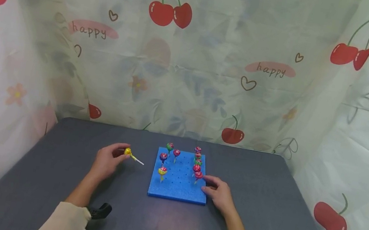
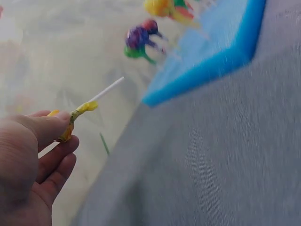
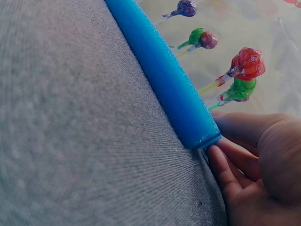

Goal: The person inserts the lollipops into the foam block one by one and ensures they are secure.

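Note:
My left hand (image 1: 108, 160) pinches a yellow-wrapped lollipop (image 1: 128, 152) by its candy end, between thumb and fingers. Its white stick (image 2: 109, 88) points toward the blue foam board (image 1: 176, 193), apart from it. My right hand (image 1: 220, 195) holds the board's right edge; in the right wrist view the thumb and fingertips are at one corner of it. Wrapped lollipops stand upright in the board. Several are in a row along the right side, with a red one (image 1: 198, 175) nearest me. Others stand on the left, including a yellow-and-red one (image 1: 162, 171).
Small holes dot the board's top between the lollipops. The board lies on a dark grey tabletop (image 1: 251, 172). A cherry-print curtain (image 1: 199, 61) hangs behind the table and at both sides. Black wrist devices (image 1: 100, 211) are strapped near both sleeves.

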A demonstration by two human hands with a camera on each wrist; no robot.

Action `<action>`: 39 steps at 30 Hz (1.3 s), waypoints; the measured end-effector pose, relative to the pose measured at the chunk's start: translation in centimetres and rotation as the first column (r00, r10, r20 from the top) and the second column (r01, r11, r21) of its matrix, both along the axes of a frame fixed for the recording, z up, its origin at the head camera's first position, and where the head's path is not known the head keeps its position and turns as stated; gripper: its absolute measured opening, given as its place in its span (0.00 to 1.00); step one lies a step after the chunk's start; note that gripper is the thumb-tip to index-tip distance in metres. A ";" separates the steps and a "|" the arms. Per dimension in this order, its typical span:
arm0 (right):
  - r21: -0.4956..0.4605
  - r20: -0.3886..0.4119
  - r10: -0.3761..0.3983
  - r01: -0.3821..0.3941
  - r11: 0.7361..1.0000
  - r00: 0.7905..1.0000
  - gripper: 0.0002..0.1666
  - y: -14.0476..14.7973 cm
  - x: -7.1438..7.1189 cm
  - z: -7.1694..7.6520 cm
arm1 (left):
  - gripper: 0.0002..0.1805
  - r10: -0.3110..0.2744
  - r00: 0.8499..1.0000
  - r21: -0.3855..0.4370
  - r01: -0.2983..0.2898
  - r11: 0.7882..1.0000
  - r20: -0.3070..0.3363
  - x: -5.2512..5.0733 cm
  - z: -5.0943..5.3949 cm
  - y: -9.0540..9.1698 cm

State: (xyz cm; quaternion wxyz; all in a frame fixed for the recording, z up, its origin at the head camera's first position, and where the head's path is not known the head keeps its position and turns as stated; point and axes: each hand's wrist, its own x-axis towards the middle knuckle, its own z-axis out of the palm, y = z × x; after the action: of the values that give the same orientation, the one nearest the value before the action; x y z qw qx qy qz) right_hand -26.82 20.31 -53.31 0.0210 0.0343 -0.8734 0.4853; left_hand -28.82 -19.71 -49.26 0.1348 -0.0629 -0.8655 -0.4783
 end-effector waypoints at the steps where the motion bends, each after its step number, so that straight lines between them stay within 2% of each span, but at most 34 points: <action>1: 0.001 0.001 -0.001 0.001 1.000 1.000 0.21 0.0 0.0 0.0 | 0.19 -0.006 1.000 0.011 0.006 1.000 -0.009 0.1 0.4 0.3; 5: -0.001 -0.001 -0.002 0.002 1.000 1.000 0.21 0.0 0.0 -0.1 | 0.19 -0.036 0.997 0.025 0.038 0.999 -0.075 0.5 1.8 1.4; 10: -0.004 -0.004 -0.003 0.003 1.000 1.000 0.21 0.0 0.0 0.0 | 0.18 -0.075 0.985 0.042 0.082 0.996 -0.157 0.8 3.2 3.1; 18: 0.000 -0.003 0.000 0.000 1.000 1.000 0.21 0.1 0.0 -0.2 | 0.18 -0.120 0.970 0.049 0.133 0.990 -0.213 1.2 4.6 6.2; 22: 0.000 -0.002 -0.004 0.004 1.000 1.000 0.21 0.1 -0.1 -0.2 | 0.18 -0.140 0.957 0.051 0.158 0.986 -0.255 1.3 4.6 7.7; 27: -0.006 0.003 -0.004 0.004 1.000 1.000 0.21 0.2 -0.1 -0.2 | 0.18 -0.162 0.944 0.025 0.176 0.984 -0.286 1.4 3.8 9.7; 33: -0.007 -0.003 0.002 -0.002 1.000 1.000 0.20 0.1 0.0 0.0 | 0.18 -0.185 0.937 -0.010 0.191 0.982 -0.297 1.5 2.8 11.5; 39: -0.014 -0.009 0.004 -0.004 1.000 1.000 0.20 0.1 0.1 0.1 | 0.16 -0.209 0.936 -0.051 0.203 0.978 -0.284 1.7 2.3 12.3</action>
State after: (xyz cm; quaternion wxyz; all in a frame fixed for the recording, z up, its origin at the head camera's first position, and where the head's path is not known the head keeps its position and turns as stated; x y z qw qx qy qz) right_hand -26.71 20.41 -53.20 0.0242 0.0382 -0.8698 0.4913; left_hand -27.11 -7.37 -46.98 0.2079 -0.2235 -0.8302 -0.4664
